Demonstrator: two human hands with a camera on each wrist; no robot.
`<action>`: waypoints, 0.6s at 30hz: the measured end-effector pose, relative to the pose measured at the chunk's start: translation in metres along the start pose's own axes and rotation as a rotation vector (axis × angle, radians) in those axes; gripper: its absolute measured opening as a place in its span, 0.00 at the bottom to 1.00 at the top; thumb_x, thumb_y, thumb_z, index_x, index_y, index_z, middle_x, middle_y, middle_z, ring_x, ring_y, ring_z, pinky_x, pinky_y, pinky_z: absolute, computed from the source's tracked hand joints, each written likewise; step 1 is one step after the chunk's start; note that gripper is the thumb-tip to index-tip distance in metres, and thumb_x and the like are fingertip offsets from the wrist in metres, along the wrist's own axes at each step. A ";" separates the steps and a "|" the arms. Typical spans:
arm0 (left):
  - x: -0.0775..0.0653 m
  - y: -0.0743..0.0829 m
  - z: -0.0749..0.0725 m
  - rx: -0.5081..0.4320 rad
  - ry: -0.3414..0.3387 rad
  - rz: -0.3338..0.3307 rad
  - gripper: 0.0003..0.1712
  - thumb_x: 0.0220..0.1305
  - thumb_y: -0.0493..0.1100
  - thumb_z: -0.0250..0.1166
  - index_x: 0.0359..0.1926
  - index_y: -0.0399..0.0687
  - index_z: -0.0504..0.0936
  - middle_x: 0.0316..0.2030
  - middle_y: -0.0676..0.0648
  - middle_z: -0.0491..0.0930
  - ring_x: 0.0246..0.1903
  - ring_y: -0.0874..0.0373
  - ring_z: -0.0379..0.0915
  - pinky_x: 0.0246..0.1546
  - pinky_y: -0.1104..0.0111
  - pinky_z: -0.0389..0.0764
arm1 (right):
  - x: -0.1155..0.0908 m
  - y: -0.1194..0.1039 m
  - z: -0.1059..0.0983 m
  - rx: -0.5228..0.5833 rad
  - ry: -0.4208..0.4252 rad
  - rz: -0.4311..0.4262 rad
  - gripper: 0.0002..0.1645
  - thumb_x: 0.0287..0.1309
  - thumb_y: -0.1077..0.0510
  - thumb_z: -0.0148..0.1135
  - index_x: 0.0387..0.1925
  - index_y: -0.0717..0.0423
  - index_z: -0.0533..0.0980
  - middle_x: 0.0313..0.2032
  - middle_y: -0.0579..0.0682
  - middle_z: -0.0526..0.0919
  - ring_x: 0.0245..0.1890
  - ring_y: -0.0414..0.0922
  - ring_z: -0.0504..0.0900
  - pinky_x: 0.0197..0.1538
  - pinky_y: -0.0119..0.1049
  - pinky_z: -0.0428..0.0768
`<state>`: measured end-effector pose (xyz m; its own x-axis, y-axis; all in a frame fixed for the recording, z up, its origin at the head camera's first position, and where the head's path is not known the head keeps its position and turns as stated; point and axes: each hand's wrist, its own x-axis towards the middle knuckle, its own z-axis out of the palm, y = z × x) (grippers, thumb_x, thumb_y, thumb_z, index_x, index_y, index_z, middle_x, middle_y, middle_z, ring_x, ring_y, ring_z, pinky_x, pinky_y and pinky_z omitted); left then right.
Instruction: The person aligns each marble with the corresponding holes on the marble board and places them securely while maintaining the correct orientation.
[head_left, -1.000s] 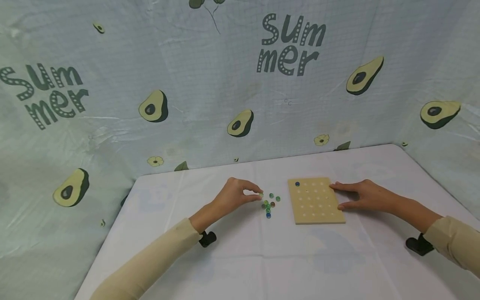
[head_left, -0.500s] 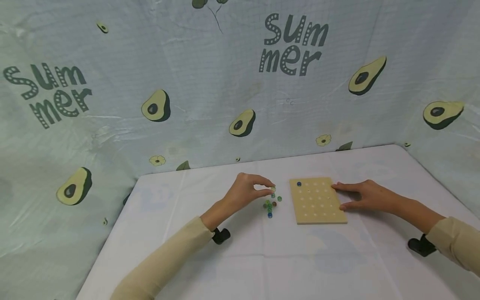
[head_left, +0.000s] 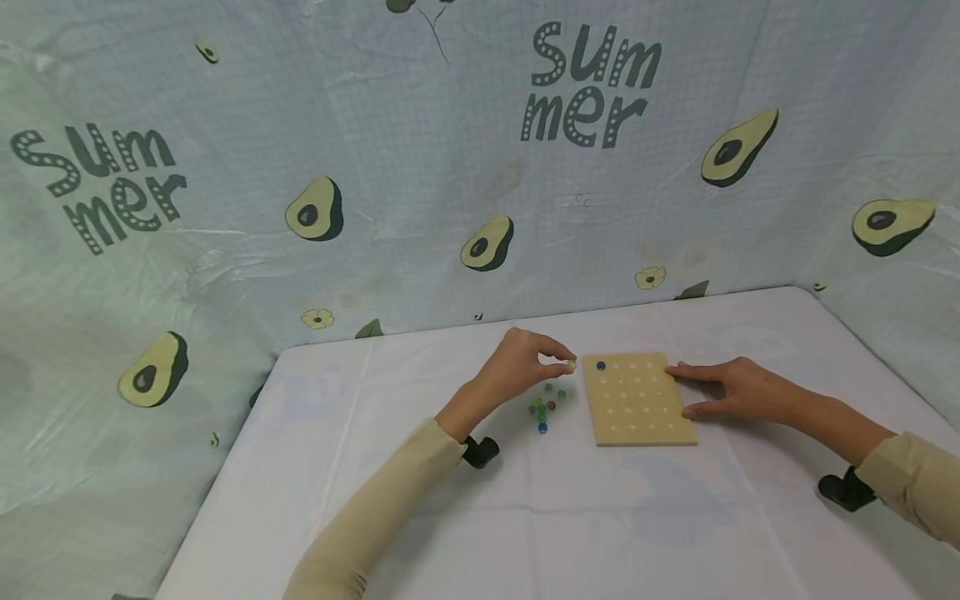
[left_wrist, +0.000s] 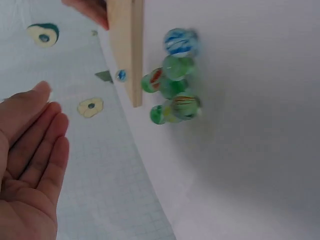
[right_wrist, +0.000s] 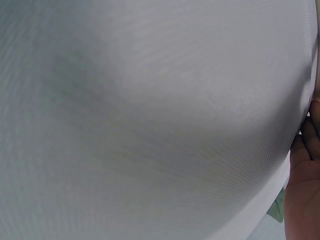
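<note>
In the head view my left hand (head_left: 525, 364) pinches a yellow-green marble (head_left: 572, 364) between thumb and index finger, just off the left edge of a square wooden board (head_left: 633, 440). The left wrist view shows this hand (left_wrist: 35, 160) above the table, its marble hidden behind the fingers. The board has rows of shallow holes, and one blue marble (head_left: 601, 366) sits at its far left corner. Against the board's right edge, my right hand (head_left: 738, 390) rests its extended index finger and thumb. Only part of that hand (right_wrist: 305, 175) shows in the right wrist view.
Several loose marbles lie left of the board: green ones (left_wrist: 175, 67), a blue-and-white one (left_wrist: 179, 42) and a reddish one (head_left: 551, 405). A white cloth covers the table (head_left: 480, 533). Behind it hangs a printed curtain (head_left: 405, 167).
My left hand has moved right and away from me, carrying the yellow-green marble from the loose marbles to beside the board. The right hand stays at the board's edge.
</note>
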<state>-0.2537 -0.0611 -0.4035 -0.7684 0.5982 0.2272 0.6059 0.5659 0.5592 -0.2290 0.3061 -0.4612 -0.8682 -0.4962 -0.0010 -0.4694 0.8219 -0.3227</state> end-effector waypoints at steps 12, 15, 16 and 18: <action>0.031 0.009 0.010 -0.030 -0.007 -0.085 0.12 0.66 0.47 0.71 0.48 0.50 0.91 0.44 0.53 0.89 0.47 0.59 0.83 0.44 0.76 0.80 | 0.003 -0.002 -0.001 0.022 0.000 -0.003 0.50 0.51 0.25 0.68 0.69 0.49 0.75 0.64 0.60 0.77 0.59 0.58 0.80 0.56 0.58 0.80; 0.037 0.013 0.019 -0.089 0.022 -0.096 0.11 0.66 0.47 0.71 0.47 0.50 0.91 0.43 0.54 0.89 0.46 0.61 0.82 0.43 0.76 0.80 | 0.003 -0.002 -0.002 0.012 -0.009 0.010 0.50 0.51 0.25 0.68 0.69 0.49 0.75 0.65 0.60 0.77 0.58 0.56 0.81 0.56 0.58 0.80; 0.039 0.015 0.022 -0.105 0.031 -0.100 0.11 0.66 0.47 0.71 0.47 0.51 0.91 0.42 0.55 0.89 0.45 0.63 0.82 0.42 0.77 0.79 | 0.003 -0.002 -0.002 0.008 -0.012 0.014 0.51 0.51 0.24 0.68 0.69 0.48 0.75 0.64 0.60 0.77 0.57 0.56 0.81 0.56 0.59 0.80; 0.042 0.017 0.030 -0.144 0.050 -0.111 0.11 0.66 0.48 0.72 0.47 0.51 0.92 0.41 0.55 0.89 0.42 0.67 0.80 0.42 0.78 0.79 | 0.002 -0.001 -0.002 -0.002 -0.017 0.018 0.50 0.51 0.25 0.68 0.69 0.49 0.75 0.64 0.60 0.77 0.55 0.54 0.82 0.55 0.58 0.80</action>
<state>-0.2699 -0.0095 -0.4083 -0.8402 0.5059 0.1953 0.4842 0.5377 0.6903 -0.2311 0.3048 -0.4587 -0.8734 -0.4865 -0.0230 -0.4544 0.8309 -0.3211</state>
